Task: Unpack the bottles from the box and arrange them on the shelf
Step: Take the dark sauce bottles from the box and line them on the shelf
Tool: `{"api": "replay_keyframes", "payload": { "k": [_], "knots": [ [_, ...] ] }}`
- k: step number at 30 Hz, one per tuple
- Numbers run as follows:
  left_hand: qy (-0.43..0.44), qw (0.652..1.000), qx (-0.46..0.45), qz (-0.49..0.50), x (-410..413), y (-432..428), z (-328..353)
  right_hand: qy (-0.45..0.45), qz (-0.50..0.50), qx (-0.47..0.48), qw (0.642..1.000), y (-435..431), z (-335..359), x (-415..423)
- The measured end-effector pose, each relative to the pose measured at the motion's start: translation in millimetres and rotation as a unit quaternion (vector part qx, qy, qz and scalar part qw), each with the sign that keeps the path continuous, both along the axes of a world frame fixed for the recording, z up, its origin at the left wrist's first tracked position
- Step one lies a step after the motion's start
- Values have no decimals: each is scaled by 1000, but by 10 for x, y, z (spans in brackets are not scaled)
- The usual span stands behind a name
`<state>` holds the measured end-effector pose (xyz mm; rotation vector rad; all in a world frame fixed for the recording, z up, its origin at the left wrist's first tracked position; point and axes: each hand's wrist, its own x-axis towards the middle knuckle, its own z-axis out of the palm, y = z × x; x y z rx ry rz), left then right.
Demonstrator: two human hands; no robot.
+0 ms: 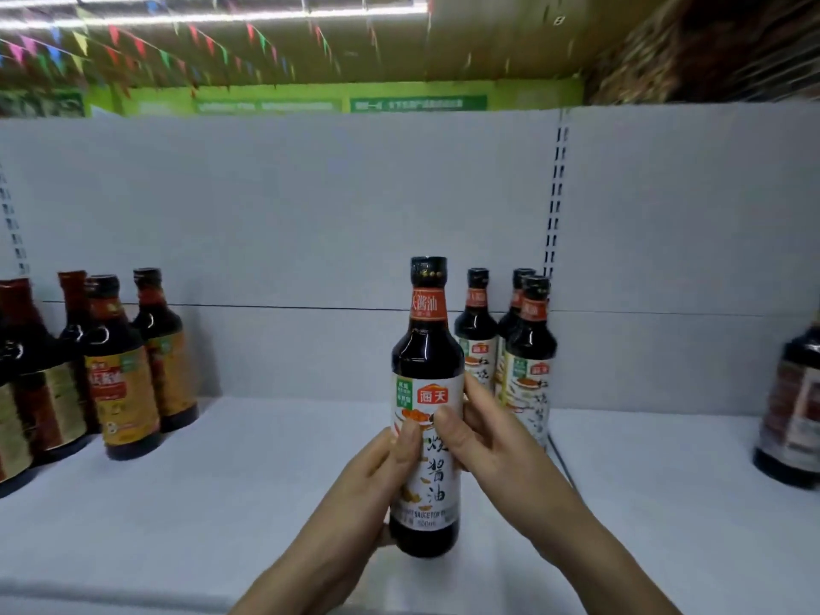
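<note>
Both hands, left hand (381, 472) and right hand (479, 437), grip an upright dark glass white-labelled soy sauce bottle (427, 348) at frame centre, over the white shelf (222, 481).

Bright, even light from ceiling tubes (266, 13), streaked by motion blur. The centre bottle (427, 344) is sharpest, with small glare spots on its dark glass. Soft shadows lie on the white shelf (222, 503) beside the left bottles (120, 375). Wide-angle distortion bends the frame edges; the right-edge bottle (794, 406) is smeared.
</note>
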<state>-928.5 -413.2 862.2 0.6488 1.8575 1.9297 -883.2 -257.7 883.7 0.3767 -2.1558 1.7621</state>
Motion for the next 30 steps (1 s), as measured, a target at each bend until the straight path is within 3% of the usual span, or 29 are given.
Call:
{"api": "replay_keyframes", "payload": {
  "k": [17,30],
  "knots": [
    [31,991,-39,-122,-623,197,-153,-33,-105,-23,994,99,-234,-197],
    [59,984,-66,-155,-935,354,-247,-48,-104,-76,990,163,-263,-317]
  ]
}}
